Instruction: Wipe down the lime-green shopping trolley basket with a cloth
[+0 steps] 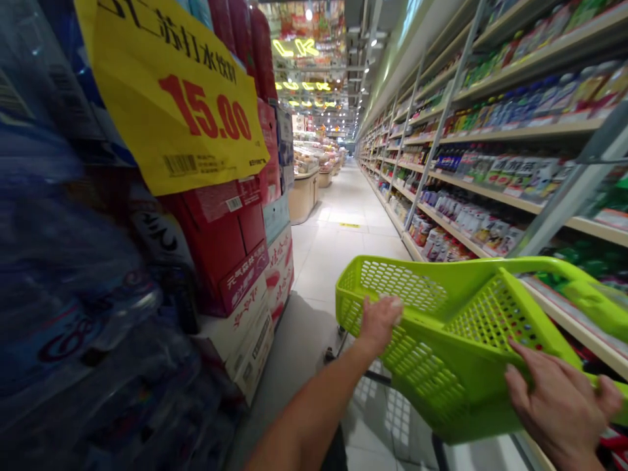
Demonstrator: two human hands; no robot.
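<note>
You are steering the basket (pixel 456 327) down the aisle, left hand (pixel 380 320) clamped on its rim, right hand (pixel 559 399) gripping its near edge; keep it off the shelves (pixel 490 190).

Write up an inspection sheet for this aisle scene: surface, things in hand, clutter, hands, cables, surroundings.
Surface: pale tiled floor.
Things in hand: green basket cart, tilted, nothing visible inside.
Clutter: stacked red and white cartons and wrapped bottle packs at left, under a yellow price sign.
Hands: left hand on the basket's left rim; right hand gripping its near side, fingers spread.
Cables: nothing seen.
Surroundings: stocked shelves at right.
</note>
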